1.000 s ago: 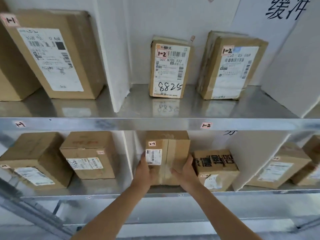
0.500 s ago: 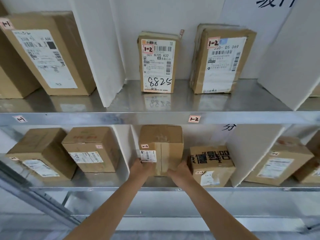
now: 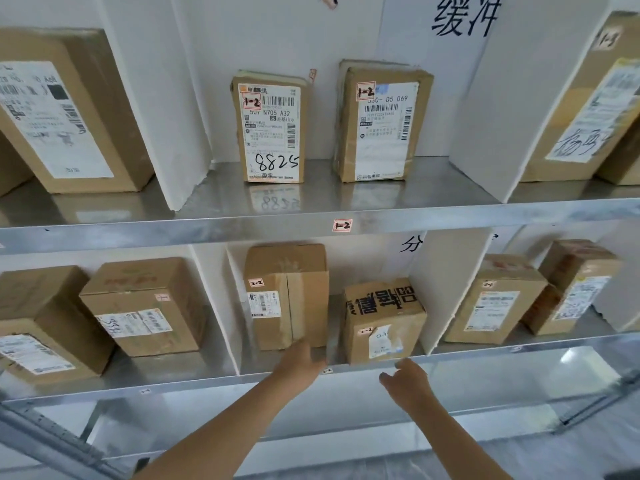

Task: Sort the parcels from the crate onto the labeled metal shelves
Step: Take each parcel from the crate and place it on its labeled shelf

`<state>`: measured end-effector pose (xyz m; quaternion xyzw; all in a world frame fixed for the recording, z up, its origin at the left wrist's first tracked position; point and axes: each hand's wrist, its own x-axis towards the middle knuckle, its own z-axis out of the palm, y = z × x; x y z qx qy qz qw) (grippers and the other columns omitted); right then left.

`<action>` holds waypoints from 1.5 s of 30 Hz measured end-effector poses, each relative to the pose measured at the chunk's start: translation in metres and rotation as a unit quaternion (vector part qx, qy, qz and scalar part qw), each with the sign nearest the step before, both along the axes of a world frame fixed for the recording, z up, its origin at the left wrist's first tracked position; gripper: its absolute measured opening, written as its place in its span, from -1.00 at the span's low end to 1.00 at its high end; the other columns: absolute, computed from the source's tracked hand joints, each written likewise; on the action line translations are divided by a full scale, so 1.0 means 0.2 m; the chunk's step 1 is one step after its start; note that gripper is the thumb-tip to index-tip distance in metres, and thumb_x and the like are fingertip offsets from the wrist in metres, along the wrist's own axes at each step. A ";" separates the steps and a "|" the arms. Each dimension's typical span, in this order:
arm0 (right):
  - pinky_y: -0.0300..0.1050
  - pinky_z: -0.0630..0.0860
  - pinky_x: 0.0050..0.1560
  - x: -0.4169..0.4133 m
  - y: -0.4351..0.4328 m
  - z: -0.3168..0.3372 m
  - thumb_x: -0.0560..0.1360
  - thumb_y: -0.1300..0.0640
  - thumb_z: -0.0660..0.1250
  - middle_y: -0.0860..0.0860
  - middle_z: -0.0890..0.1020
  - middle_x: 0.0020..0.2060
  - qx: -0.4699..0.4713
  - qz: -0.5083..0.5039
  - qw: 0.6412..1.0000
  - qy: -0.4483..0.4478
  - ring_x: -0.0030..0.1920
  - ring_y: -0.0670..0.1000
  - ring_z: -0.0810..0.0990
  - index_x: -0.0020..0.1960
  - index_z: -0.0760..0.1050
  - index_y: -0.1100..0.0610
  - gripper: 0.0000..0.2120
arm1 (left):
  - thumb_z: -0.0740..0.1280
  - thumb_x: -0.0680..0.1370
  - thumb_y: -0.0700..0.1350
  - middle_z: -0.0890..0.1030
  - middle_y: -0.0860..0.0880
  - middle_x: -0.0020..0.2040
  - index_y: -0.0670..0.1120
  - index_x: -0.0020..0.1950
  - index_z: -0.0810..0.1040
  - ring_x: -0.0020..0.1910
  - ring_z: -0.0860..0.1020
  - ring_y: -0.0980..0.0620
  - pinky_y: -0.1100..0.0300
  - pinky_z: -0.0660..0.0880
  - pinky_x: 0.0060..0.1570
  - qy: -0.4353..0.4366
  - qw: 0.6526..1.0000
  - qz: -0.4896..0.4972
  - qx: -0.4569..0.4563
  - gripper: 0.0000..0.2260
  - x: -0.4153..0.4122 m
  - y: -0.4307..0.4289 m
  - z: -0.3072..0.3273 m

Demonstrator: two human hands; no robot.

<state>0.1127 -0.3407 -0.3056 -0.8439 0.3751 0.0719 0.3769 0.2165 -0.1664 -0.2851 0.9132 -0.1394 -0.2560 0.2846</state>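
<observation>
Two hands hold nothing: my left hand (image 3: pixel 300 359) hangs loose just under the tall taped parcel (image 3: pixel 287 299) on the 2-2 shelf (image 3: pixel 249 374), my right hand (image 3: pixel 406 380) half curled beside it, so I think next I fetch another from the crate.

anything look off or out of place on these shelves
Nothing spilled. The printed box in the lower middle bay sits slightly turned, its black lettering apparently upside down. The right parcel in the bay above looks crumpled along its top edge.
</observation>
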 end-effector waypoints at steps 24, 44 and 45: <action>-0.11 0.38 0.24 0.35 -0.21 0.07 0.52 -0.02 0.40 0.16 0.45 0.31 0.017 -0.025 0.995 -0.099 0.27 0.15 0.46 0.44 0.22 0.23 -0.36 | 0.10 0.65 -0.14 0.55 -0.21 0.00 -0.20 0.07 0.50 0.00 0.52 -0.16 0.08 0.44 0.03 -0.084 0.996 0.014 0.005 -0.78 0.11 -0.39 0.07; -0.04 0.44 0.22 -0.02 -0.17 0.21 0.54 0.09 0.33 0.10 0.36 0.35 -0.048 0.034 0.996 -0.070 0.30 0.13 0.42 0.50 0.17 0.17 -0.39 | 0.21 0.59 -0.03 0.56 -0.14 0.15 -0.16 0.22 0.45 0.09 0.54 -0.10 0.11 0.49 0.02 -0.185 0.971 -0.153 0.005 -0.72 0.00 -0.23 0.16; -0.05 0.42 0.26 -0.05 -0.16 0.25 0.55 0.10 0.33 0.09 0.34 0.38 -0.063 0.038 0.995 -0.072 0.33 0.12 0.40 0.51 0.16 0.16 -0.39 | 0.21 0.59 -0.01 0.54 -0.14 0.18 -0.15 0.26 0.43 0.12 0.52 -0.10 0.09 0.49 0.08 -0.202 0.965 -0.166 0.006 -0.69 -0.01 -0.22 0.18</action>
